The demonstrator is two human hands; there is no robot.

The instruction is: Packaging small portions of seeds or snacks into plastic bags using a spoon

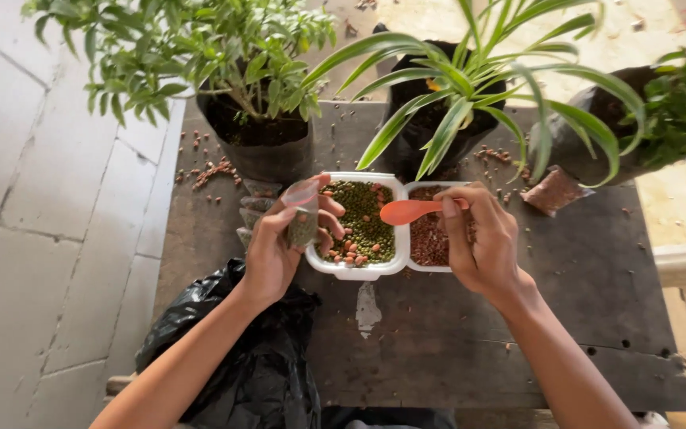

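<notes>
The small clear bag (303, 218) is soft and see-through, its lower part filled with green seeds and its mouth standing open at the top. The left hand (279, 246) has a closed grip around this bag, with the fingers wrapped on its side and the thumb in front, and holds it upright just beside the left edge of the white tray (356, 272). The left forearm comes up from the lower left and the wrist bends a little toward the tray. The orange spoon (408, 210) is plastic, with a smooth oval bowl that points left and lies over the wall between the two compartments. The right hand (482, 242) grips its handle between the thumb and the first fingers, the other fingers curled, and the hand hovers over the right compartment. The right forearm rises from the lower right. The left compartment of the tray holds green seeds mixed with some reddish ones, and the right compartment holds dark red-brown grains. The tray sits on a dark wooden tabletop (454, 342), where loose seeds are scattered. Behind the tray stand potted plants (263, 119) in black bags, and a black plastic bag (256, 365) lies near the left forearm.
</notes>
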